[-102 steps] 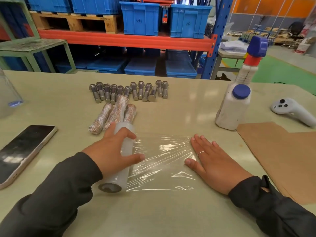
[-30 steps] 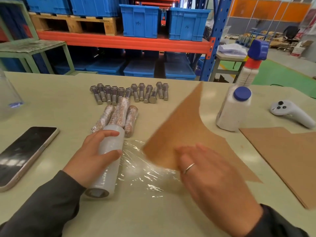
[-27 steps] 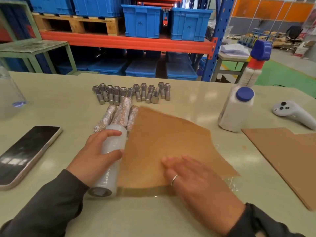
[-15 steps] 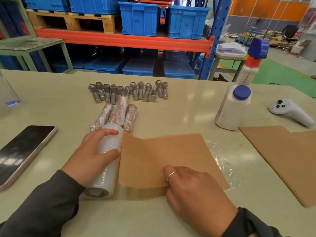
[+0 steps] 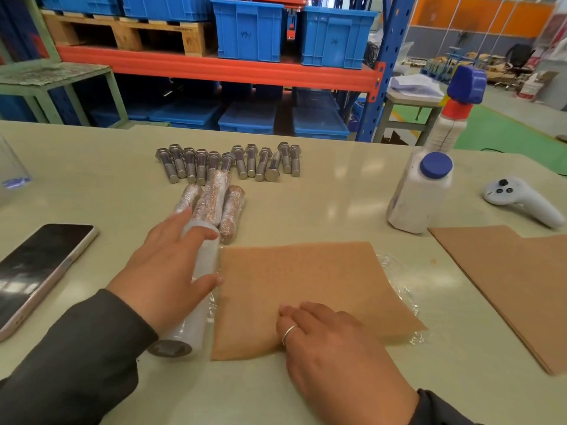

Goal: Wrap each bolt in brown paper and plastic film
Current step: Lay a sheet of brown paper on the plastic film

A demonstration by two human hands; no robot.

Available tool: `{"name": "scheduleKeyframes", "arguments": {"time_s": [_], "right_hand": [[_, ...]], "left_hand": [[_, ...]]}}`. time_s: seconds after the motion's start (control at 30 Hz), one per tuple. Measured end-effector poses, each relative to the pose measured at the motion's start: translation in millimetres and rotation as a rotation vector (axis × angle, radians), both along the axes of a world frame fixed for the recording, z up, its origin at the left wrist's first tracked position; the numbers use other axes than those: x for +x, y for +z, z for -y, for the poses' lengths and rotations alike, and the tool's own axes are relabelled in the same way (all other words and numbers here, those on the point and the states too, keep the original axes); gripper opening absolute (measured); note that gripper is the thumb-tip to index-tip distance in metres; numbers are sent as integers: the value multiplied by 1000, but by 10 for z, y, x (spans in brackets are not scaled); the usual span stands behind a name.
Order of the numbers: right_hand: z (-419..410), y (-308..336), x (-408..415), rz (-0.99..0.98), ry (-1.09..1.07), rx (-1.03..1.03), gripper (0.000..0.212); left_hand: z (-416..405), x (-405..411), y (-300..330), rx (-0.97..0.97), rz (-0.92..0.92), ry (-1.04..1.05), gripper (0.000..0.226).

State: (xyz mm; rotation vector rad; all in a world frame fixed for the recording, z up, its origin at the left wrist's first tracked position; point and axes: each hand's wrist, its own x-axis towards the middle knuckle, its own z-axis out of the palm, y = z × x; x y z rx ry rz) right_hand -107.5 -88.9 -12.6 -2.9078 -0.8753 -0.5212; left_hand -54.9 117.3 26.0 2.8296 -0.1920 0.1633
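Head view: left hand (image 5: pixel 165 271) lying over the film roll (image 5: pixel 196 289), fingers (image 5: pixel 196 237) loosely spread, thumb touching its side. Right hand (image 5: pixel 334 348) pressing flat on the brown paper (image 5: pixel 306 280), fingers together. Paper lying on film (image 5: pixel 405 299) on the tabletop (image 5: pixel 337 197). Bare bolts (image 5: pixel 227 161) lining up behind three wrapped ones (image 5: pixel 211 200). Phone (image 5: pixel 36 271), bottles (image 5: pixel 420 191), controller (image 5: pixel 518 200) resting nearby; blue crates (image 5: pixel 248 29) sitting on racking behind.

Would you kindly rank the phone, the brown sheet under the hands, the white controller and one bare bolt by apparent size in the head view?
1. Brown sheet
2. Phone, nearer the camera
3. White controller
4. Bare bolt
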Motion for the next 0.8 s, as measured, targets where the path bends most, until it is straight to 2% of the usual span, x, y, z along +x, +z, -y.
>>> {"name": "scheduleKeyframes", "arguments": {"time_s": [0.07,0.13,0.2,0.23,0.3,0.37,0.47,0.63,0.8], "right_hand": [[-20,18,-6,-28,3,-9,25],[-42,83,-19,-108,-12,2,17],[-55,179,-4,-197,-53,-31,37],[-70,269,11,-221,-80,-53,43],[-103,470,115,-306,-81,-93,41],[-71,596,377,-262,-50,-10,32],[-46,672,963,-225,-121,71,28],[-193,540,2005,-363,-222,92,49],[-421,312,2564,-410,-222,57,65]], "left_hand": [[61,79,56,213,44,-168,51],[184,171,97,328,25,-336,47],[315,237,76,361,-48,-413,37],[354,254,39,366,-87,-426,35],[364,271,-46,331,-147,-421,33],[327,277,-84,273,-152,-425,34],[293,280,-97,189,-145,-435,37],[286,299,-103,181,-209,-431,41],[299,335,-100,220,-286,-426,41]]}}
